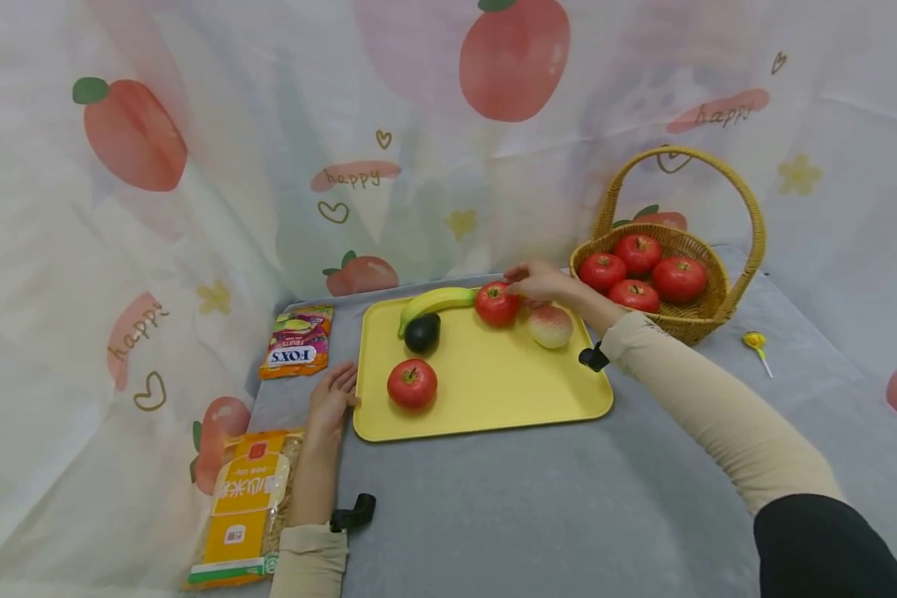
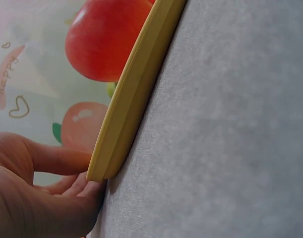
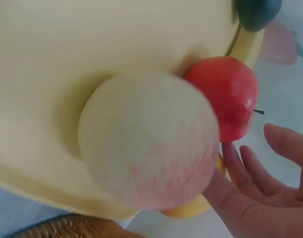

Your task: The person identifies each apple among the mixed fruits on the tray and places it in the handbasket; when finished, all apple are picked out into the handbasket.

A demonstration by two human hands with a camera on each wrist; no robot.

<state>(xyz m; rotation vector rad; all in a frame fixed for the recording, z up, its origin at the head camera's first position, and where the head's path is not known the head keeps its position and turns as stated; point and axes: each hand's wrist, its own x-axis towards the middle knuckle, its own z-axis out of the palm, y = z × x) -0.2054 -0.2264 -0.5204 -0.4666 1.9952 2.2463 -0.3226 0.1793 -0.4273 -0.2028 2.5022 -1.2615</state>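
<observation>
The yellow tray holds a banana, a dark avocado, two red apples, one near the left front and one at the back, and a pale pink peach. My left hand grips the tray's left edge, its thumb at the rim in the left wrist view. Over the back edge reaches my right hand, fingers loosely extended. Its fingertips meet the back apple in the right wrist view. Beneath the peach there, an orange-yellow thing is mostly hidden.
A wicker basket with several red fruits stands right of the tray, close to my right forearm. A yellow lollipop lies farther right. On the left are a FOX'S candy bag and a yellow food packet beside my left forearm.
</observation>
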